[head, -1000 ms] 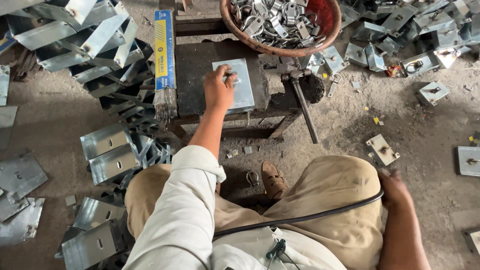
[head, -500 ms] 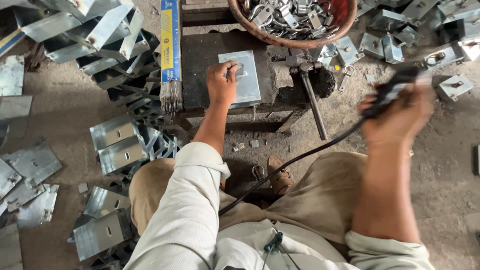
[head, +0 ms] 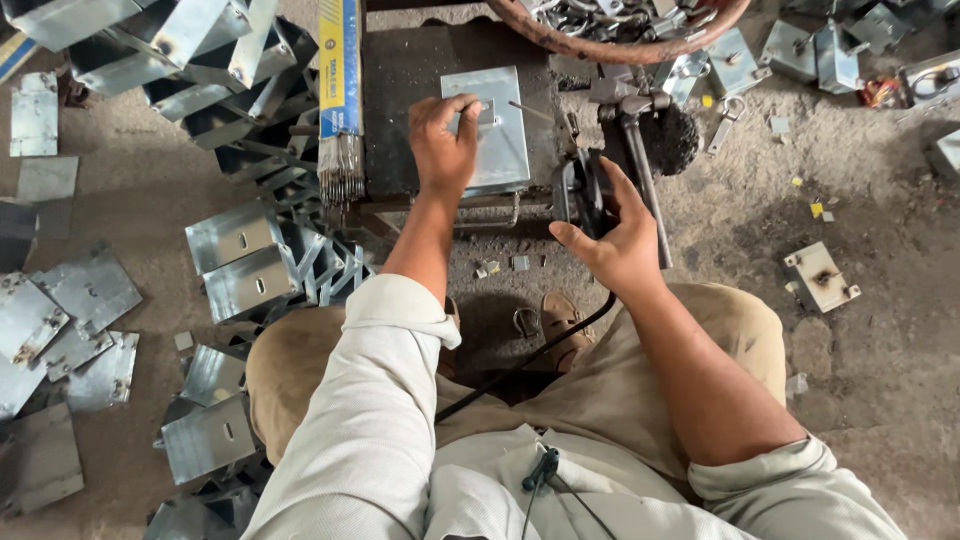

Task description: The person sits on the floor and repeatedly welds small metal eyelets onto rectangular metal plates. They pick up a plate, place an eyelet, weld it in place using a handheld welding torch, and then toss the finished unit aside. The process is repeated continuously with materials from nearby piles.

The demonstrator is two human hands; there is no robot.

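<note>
Right grip [head: 610, 225] holds electrode holder [head: 580, 190], rod [head: 535, 110] pointing up-left

The flat, pale-grey sheet-metal plate [head: 490, 130] under the left hand [head: 443, 140] looks galvanised, smooth and dully shiny. It lies on a dark, rough, sooty metal table [head: 410, 90]. At three o'clock, the right hand [head: 620, 240] holds a matt black plastic-looking electrode holder [head: 583, 190]. The grey concrete floor [head: 860, 400] is gritty.
</note>
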